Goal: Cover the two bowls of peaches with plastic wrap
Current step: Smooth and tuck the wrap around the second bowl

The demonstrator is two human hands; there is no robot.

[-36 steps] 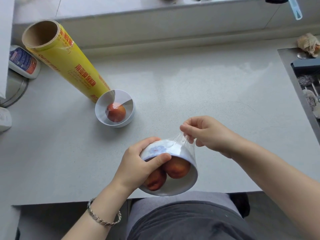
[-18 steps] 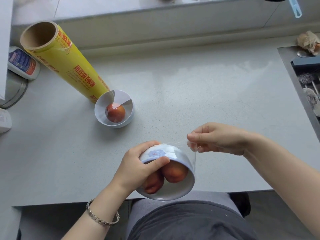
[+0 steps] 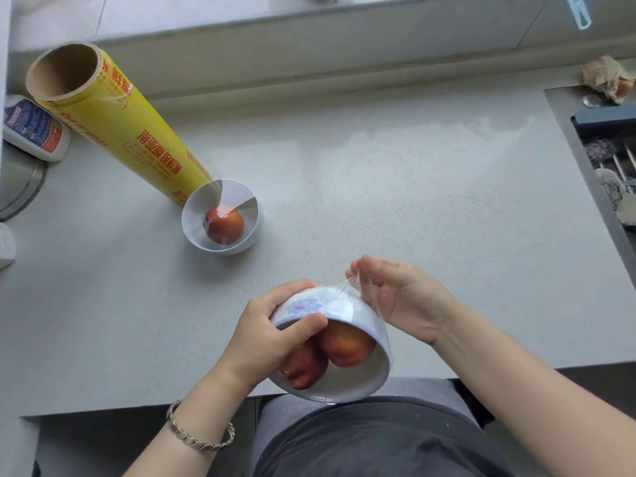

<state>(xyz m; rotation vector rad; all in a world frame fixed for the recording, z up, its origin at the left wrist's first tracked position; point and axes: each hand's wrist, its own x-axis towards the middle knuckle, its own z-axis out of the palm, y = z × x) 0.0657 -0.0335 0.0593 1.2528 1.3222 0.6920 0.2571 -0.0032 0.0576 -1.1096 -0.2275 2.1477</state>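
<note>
On the pale grey stone countertop [image 3: 378, 187] stands a yellow plastic-wrap roll [image 3: 137, 132], foot hidden behind a small white one-peach bowl [image 3: 254, 232]; at the near edge the left hand [image 3: 265, 335] grips the tilted blue-flowered white bowl [image 3: 344, 387] of two peaches [image 3: 346, 344], fingers [image 3: 289, 290] partly hidden. The right hand [image 3: 402, 301] pinches clear film [image 3: 347, 297] stretched over its wall.

Yellow roll [image 3: 137, 139], blue-flowered white bowl [image 3: 347, 315]
</note>
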